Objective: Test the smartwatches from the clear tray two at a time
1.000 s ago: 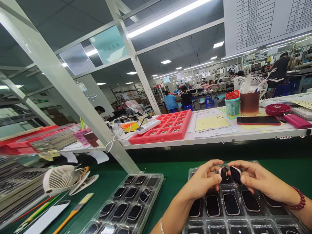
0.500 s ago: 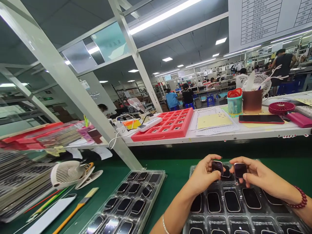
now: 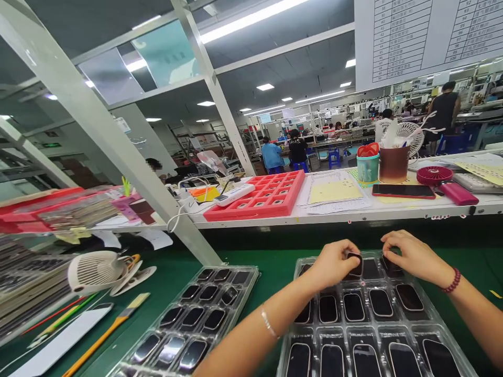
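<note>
Left hand (image 3: 334,265) is curled, pinching a smartwatch body (image 3: 354,265) in the 12 o'clock row of the clear plastic tray (image 3: 291,309). Right hand (image 3: 412,256) has its fingertips on a second body (image 3: 391,266), grip unconfirmed. All visible cells are loaded, as is the second tray (image 3: 236,309) at 9 o'clock

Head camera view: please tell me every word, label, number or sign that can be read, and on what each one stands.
"92": a row number at the top of the hanging paper chart.
Other chart rows: too small to read.
Green sign on the far wall: too small to read.
Papers on the white shelf: print too blurred to read.
</note>
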Action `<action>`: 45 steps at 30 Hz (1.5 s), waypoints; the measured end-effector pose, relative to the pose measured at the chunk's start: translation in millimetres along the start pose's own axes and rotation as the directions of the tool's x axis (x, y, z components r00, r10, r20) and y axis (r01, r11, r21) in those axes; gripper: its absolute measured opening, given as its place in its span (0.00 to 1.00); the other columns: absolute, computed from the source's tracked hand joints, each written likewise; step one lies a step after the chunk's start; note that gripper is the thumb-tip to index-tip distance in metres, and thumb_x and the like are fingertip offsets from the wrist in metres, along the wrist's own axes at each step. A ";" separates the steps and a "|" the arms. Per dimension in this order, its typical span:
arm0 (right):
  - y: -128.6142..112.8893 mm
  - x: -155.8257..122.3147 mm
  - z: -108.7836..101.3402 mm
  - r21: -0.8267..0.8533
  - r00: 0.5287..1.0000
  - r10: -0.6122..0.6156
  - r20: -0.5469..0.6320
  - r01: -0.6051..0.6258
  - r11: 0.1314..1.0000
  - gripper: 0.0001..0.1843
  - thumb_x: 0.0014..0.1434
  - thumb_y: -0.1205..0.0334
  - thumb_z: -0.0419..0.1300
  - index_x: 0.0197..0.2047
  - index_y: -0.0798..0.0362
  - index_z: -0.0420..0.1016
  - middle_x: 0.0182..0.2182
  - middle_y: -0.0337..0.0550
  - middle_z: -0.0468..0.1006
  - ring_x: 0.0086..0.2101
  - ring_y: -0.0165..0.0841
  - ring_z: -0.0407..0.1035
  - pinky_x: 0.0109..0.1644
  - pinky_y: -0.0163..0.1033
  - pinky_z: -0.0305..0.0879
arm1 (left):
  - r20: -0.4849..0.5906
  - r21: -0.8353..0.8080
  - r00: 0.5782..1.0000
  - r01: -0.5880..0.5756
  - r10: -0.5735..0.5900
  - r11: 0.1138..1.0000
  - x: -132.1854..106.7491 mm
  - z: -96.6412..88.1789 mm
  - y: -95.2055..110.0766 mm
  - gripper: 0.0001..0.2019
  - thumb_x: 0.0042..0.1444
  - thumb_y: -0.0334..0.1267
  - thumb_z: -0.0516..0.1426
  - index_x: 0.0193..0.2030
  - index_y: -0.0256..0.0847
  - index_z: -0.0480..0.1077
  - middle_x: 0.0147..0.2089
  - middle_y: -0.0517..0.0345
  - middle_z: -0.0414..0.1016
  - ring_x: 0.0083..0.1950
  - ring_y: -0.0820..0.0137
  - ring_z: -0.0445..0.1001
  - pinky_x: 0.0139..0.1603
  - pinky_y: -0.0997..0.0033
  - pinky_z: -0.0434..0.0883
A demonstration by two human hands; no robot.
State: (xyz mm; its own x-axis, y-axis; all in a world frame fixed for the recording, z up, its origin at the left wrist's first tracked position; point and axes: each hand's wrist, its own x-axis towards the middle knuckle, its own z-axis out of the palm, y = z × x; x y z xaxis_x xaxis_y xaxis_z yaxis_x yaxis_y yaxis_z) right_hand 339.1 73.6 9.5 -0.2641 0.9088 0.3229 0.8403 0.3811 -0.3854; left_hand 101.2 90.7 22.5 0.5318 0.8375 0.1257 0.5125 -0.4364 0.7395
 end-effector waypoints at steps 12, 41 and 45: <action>-17.8 -18.8 -18.4 0.022 0.987 -0.136 0.083 0.135 0.991 0.14 0.64 0.55 0.51 0.37 0.49 0.76 0.53 0.51 0.73 0.57 0.47 0.61 0.57 0.54 0.62 | 0.029 0.381 0.998 -0.070 0.064 0.922 -28.7 -33.1 5.2 0.11 0.56 0.30 0.52 0.40 0.40 0.75 0.57 0.47 0.67 0.60 0.55 0.64 0.59 0.54 0.63; -47.1 -1.9 24.5 0.958 0.957 0.042 0.286 -0.286 -0.006 0.27 0.59 0.58 0.65 0.60 0.46 0.66 0.51 0.47 0.74 0.36 0.31 0.73 0.37 0.36 0.75 | 0.165 -0.874 0.983 0.181 -0.074 0.451 -26.4 -30.3 -6.3 0.30 0.50 0.38 0.64 0.61 0.38 0.64 0.45 0.46 0.77 0.32 0.71 0.77 0.22 0.79 0.65; -48.6 -3.0 25.9 0.964 0.965 -0.018 0.263 -0.262 0.039 0.24 0.58 0.56 0.66 0.57 0.46 0.71 0.47 0.44 0.76 0.28 0.25 0.70 0.29 0.31 0.72 | 0.166 -0.875 0.986 0.160 -0.026 0.457 -30.0 -27.5 -19.0 0.33 0.48 0.42 0.66 0.60 0.38 0.64 0.43 0.48 0.77 0.30 0.69 0.78 0.20 0.80 0.64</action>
State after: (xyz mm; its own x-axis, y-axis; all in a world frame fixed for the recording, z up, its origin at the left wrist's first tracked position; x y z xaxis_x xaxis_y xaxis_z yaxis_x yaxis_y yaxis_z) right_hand 286.8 56.6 5.0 -0.3941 0.9146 0.0906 -0.3547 -0.0604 -0.9330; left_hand 57.0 83.0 22.8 0.6232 0.7820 -0.0051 -0.2704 0.2216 0.9369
